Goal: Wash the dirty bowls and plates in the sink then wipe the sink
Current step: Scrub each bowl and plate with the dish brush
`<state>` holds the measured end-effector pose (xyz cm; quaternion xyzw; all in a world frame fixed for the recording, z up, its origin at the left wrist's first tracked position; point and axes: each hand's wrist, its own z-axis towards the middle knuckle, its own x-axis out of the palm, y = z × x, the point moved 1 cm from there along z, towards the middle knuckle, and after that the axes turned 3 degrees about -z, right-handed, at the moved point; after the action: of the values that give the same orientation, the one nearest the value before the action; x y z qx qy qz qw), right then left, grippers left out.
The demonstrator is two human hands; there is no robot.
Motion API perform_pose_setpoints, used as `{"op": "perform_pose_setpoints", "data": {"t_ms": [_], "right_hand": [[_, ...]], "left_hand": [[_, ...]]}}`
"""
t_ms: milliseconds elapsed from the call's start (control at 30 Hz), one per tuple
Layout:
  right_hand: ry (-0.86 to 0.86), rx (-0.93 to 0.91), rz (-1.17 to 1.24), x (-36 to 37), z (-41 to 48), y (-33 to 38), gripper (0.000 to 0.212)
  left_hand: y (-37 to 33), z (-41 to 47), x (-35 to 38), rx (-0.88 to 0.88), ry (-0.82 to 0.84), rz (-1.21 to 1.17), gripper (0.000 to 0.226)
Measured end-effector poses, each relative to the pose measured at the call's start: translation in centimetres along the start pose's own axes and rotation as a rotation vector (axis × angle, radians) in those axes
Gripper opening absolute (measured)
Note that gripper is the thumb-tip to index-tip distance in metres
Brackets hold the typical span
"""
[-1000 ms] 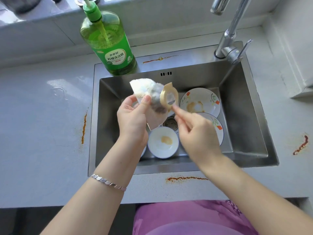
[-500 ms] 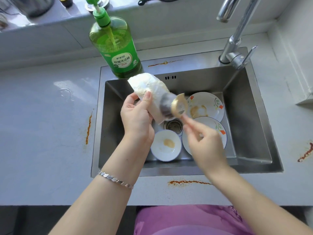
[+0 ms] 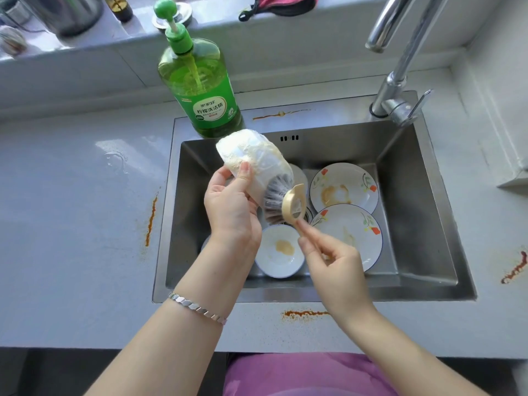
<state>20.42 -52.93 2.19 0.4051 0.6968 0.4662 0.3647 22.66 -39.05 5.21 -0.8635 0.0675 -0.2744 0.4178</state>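
Over the steel sink [image 3: 423,195] my left hand [image 3: 231,207] grips a clear plastic wrapper [image 3: 251,158] that covers the grey bristles of a dish brush [image 3: 278,200]. My right hand [image 3: 334,267] pinches the brush's beige handle [image 3: 294,202] just below its ring. In the sink lie two flowered plates, one at the back [image 3: 344,188] with a brown stain and one nearer [image 3: 351,232], and a small white bowl [image 3: 280,251] with a brown spot. Another dish is partly hidden behind the brush.
A green dish soap bottle [image 3: 203,90] with a pump stands on the sink's back left corner. The chrome faucet [image 3: 400,67] rises at the back right. Orange-brown sauce streaks mark the counter left [image 3: 151,221], front [image 3: 305,313] and right [image 3: 514,268] of the sink.
The wrapper has slid further off the brush, baring more grey bristles. Both hands stayed over the sink's middle while my head moved closer.
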Motion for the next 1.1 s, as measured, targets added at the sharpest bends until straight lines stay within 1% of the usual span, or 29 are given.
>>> {"op": "perform_pose_setpoints", "data": {"t_ms": [100, 233, 300, 433, 567, 633, 667, 733, 767, 800, 867, 933, 1000, 1033, 1100], "right_hand": [[-0.082, 0.079, 0.024, -1.1, 2.3, -0.6, 0.031], [-0.057, 0.026, 0.045, -0.7, 1.0, -0.4, 0.032], [-0.052, 0.037, 0.057, -0.6, 0.7, -0.4, 0.034], [-0.088, 0.199, 0.119, -2.1, 2.5, -1.3, 0.032], [-0.011, 0.366, 0.243, -2.8, 2.6, -2.0, 0.027], [0.037, 0.439, 0.275, -3.6, 2.9, -2.3, 0.025], [0.067, 0.470, 0.277, -4.0, 3.2, -2.4, 0.024], [0.128, 0.514, 0.246, -4.9, 3.6, -2.3, 0.023], [0.159, 0.520, 0.220, -5.2, 3.7, -2.1, 0.023], [0.183, 0.516, 0.193, -5.4, 3.9, -1.9, 0.023], [0.208, 0.476, 0.115, -5.6, 4.1, -1.1, 0.025], [0.240, 0.331, -0.017, -5.2, 3.9, 0.1, 0.027], [0.296, 0.138, -0.142, -4.6, 3.3, 1.5, 0.029], [0.333, 0.078, -0.169, -4.3, 3.1, 2.0, 0.029], [0.390, 0.034, -0.232, -4.2, 3.0, 2.6, 0.031]], "left_hand": [[0.2, 0.0, 0.0, -0.028, 0.011, 0.007, 0.014], [-0.1, 0.0, 0.2, -0.043, 0.018, -0.002, 0.018], [-0.2, 0.3, 0.0, -0.064, 0.020, 0.000, 0.019], [-0.1, 0.2, -1.1, -0.135, 0.088, -0.005, 0.012], [-0.6, 0.5, -3.7, -0.191, 0.189, 0.078, 0.015], [-1.1, 0.9, -5.3, -0.225, 0.272, 0.150, 0.014], [-1.4, 1.1, -6.0, -0.234, 0.327, 0.198, 0.022], [-1.8, 1.5, -7.0, -0.241, 0.446, 0.357, 0.047], [-2.1, 1.7, -7.3, -0.232, 0.496, 0.440, 0.053], [-2.3, 1.8, -7.6, -0.214, 0.546, 0.518, 0.055], [-2.8, 1.9, -7.7, -0.166, 0.622, 0.674, 0.046], [-3.0, 1.9, -7.5, -0.113, 0.675, 0.802, 0.035], [-2.7, 1.9, -7.4, -0.071, 0.709, 0.919, 0.037], [-2.5, 1.8, -7.3, -0.039, 0.717, 0.981, 0.035], [-2.2, 1.7, -7.3, 0.013, 0.729, 1.057, 0.031]]}}
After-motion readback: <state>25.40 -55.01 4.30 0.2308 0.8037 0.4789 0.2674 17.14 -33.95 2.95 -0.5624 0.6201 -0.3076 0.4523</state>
